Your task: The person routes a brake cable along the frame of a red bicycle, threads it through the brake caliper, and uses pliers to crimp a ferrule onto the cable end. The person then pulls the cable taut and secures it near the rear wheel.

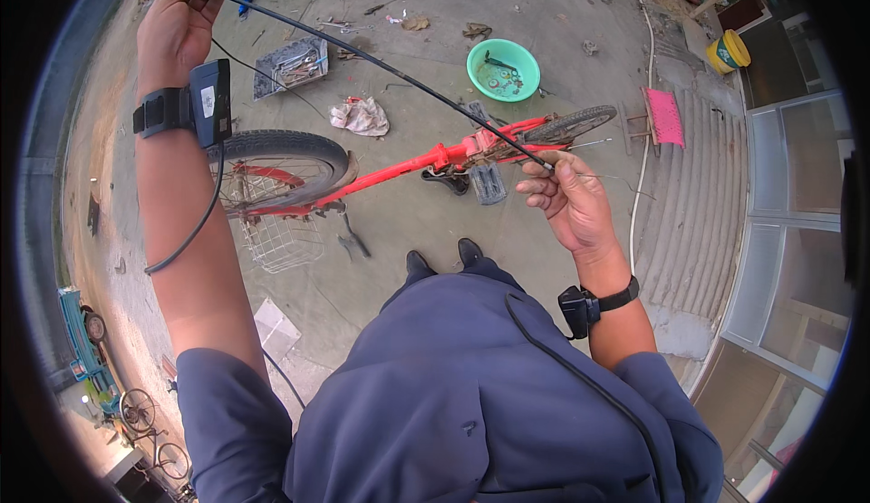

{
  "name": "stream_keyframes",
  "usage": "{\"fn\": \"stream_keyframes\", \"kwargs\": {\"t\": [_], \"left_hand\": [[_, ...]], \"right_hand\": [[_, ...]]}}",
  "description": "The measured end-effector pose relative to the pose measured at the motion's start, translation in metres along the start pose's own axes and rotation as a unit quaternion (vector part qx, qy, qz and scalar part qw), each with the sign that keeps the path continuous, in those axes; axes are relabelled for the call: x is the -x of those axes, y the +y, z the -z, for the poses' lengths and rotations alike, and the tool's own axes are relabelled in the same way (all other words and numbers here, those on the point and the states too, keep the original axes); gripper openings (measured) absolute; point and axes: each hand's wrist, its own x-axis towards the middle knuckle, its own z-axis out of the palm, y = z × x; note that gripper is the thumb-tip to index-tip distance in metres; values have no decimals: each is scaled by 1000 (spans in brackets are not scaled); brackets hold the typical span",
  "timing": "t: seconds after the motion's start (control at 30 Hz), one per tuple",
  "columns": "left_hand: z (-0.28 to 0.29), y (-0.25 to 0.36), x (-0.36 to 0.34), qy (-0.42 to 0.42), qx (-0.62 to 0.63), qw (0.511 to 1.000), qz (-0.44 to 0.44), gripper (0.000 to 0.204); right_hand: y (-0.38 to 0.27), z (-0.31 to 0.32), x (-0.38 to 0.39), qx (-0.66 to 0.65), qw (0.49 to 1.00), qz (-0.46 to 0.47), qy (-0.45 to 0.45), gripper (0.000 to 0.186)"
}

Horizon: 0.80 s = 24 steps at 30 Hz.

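A long black bicycle cable [362, 53] is stretched between my two raised hands, sloping from upper left down to the right. My left hand [181, 32] pinches its upper end between thumb and fingers. My right hand [573, 197] grips the other end, where thin bare wire strands [616, 177] stick out to the right. Beyond and below the cable, a red bicycle [390, 172] lies on the ground, with its large wheel [281, 163] at left and a wire basket [283, 240] beneath it. The smaller-looking far wheel [584, 125] is at right.
A green basin [527, 50] with small parts stands past the bicycle. A tool tray [313, 50], a crumpled cloth [360, 116] and a blue-handled tool [246, 3] lie on the ground. At right are a pink-topped stool [665, 117], a yellow bucket [728, 52] and glazed doors [788, 240].
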Motion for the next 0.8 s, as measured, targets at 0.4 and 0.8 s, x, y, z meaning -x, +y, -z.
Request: {"fn": "stream_keyframes", "kwargs": {"t": [0.4, 0.8], "left_hand": [[-81, -196, 203, -2, -46, 928, 369, 43], [-64, -253, 384, -10, -167, 835, 524, 72]], "right_hand": [[25, 58, 36, 20, 989, -84, 117, 34], [147, 58, -13, 395, 903, -159, -59, 34]]}}
